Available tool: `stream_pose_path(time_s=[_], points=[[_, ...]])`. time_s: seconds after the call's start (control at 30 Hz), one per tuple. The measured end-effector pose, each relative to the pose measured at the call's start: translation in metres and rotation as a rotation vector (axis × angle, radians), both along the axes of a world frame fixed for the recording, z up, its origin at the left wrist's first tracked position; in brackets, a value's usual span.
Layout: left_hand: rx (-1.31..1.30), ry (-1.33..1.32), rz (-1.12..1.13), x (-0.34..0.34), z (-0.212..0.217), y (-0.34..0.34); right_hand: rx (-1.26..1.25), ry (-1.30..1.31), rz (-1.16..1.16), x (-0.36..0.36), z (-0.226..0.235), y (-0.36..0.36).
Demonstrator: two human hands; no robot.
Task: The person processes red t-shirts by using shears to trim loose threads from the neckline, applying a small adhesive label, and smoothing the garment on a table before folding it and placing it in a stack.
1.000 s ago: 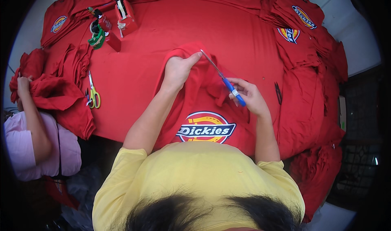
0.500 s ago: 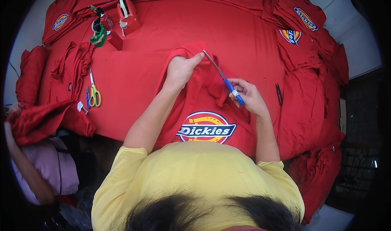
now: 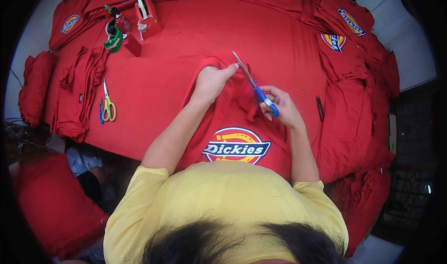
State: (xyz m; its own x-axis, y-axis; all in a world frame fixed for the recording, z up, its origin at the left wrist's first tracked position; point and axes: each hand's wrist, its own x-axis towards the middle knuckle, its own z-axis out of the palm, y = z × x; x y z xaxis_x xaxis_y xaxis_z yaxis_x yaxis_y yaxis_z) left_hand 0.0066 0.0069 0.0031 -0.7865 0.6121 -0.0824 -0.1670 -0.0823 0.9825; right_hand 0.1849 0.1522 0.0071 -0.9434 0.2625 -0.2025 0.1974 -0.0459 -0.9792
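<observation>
A red garment (image 3: 233, 112) with a round printed emblem (image 3: 238, 145) lies across the table edge in front of me. My left hand (image 3: 215, 81) grips a bunched fold of it, thumb on top and pointing toward the blades. In my right hand (image 3: 281, 108) is a pair of scissors (image 3: 259, 95) with blue handles, fingers closed around them. Their blades slant up and left past my left thumb tip, over the cloth. Whether the blades touch the fabric, I cannot tell.
Yellow-handled scissors (image 3: 109, 109) and small blue snips (image 3: 100, 111) lie at left. Behind them stand a red tape dispenser (image 3: 148, 22) and a green one (image 3: 113, 44). Dark tweezers-like snips (image 3: 319, 108) lie at right. Stacked red garments (image 3: 347, 101) line the right side.
The scissors have turned slightly more upright and shifted a little left; my left hand has moved slightly right. At far left, another person's red cloth has swung off the table and down.
</observation>
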Motion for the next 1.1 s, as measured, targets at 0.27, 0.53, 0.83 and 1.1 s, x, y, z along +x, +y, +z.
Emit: stream_pose_path(time_s=[0.27, 0.53, 0.83, 1.1], points=[[0.165, -0.234, -0.015, -0.004, 0.011, -0.001, -0.137, 0.264, 0.017, 0.010, 0.004, 0.009], [0.137, -0.230, 0.095, -0.004, 0.006, 0.007, -0.186, 0.237, 0.034, 0.018, -0.011, 0.004], [0.166, -0.223, 0.062, -0.002, 0.006, 0.007, -0.399, 0.211, 0.150, 0.019, -0.006, 0.002], [0.346, -0.548, -0.164, -0.060, -0.007, -0.016, 0.002, 0.089, -0.207, 0.012, -0.012, 0.026]])
